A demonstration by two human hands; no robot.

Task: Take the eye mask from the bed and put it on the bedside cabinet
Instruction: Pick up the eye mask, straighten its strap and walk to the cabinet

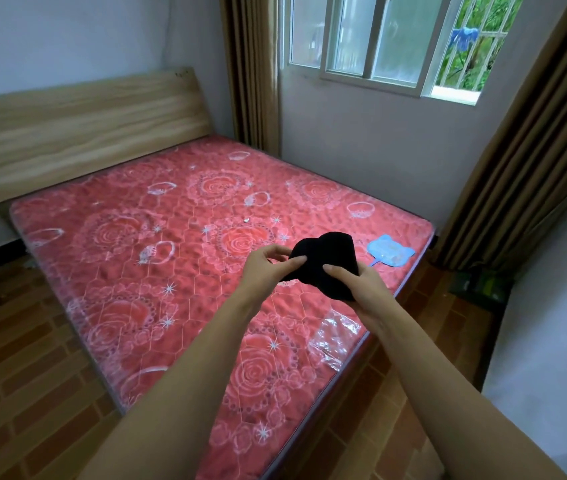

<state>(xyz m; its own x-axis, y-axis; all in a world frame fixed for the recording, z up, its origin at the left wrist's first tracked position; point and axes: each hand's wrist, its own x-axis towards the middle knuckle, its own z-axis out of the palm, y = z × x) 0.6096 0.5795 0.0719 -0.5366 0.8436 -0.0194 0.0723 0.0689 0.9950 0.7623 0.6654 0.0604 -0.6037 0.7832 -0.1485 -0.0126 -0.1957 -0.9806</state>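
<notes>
Both forearms extended over bed [108, 237]; left hand [264, 268] and right hand [354, 289] each pinch black eye mask [327, 261] edges, thumbs on top, raised.

We're looking down on a wide bed [77, 258] with a red quilted mattress, patterned all over in pale rose rings and little stars and wrapped in glossy clear plastic. A light wooden headboard [77, 129] stands along its far edge. Near the right side lies a flat light-blue cat-shaped card with small ears [390, 251], resting directly on the mattress. A tiny white scrap [246, 220] sits near the middle. The bed stands on a floor of brown brick-pattern tiles [22, 355].
</notes>
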